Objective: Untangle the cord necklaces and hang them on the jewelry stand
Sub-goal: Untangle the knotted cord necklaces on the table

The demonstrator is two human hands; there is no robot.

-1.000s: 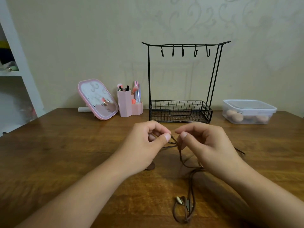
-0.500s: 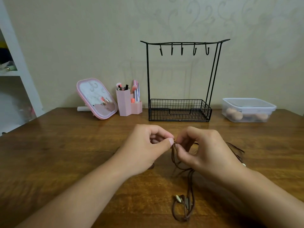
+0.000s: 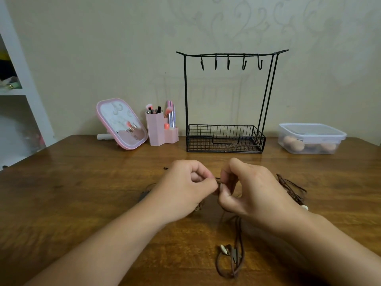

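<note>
Brown cord necklaces [image 3: 239, 240] lie tangled on the wooden table [image 3: 82, 193], with a looped end and small pale and metal pendants [image 3: 225, 250] near the front edge. More cord [image 3: 290, 186] spreads to the right of my right hand. My left hand [image 3: 183, 188] and my right hand [image 3: 247, 188] meet at the middle and both pinch the cord at a knot between their fingertips. The black wire jewelry stand [image 3: 226, 100] stands behind them, its several hooks bare and its basket empty.
A pink mirror [image 3: 121, 122] and a pink holder [image 3: 158, 129] with makeup brushes stand at the back left. A clear lidded box [image 3: 311, 138] of sponges sits at the back right. A white shelf unit [image 3: 18, 89] is at the far left.
My hands have come closer together and lower over the table. My right hand's fingers have curled in tighter on the knot.
</note>
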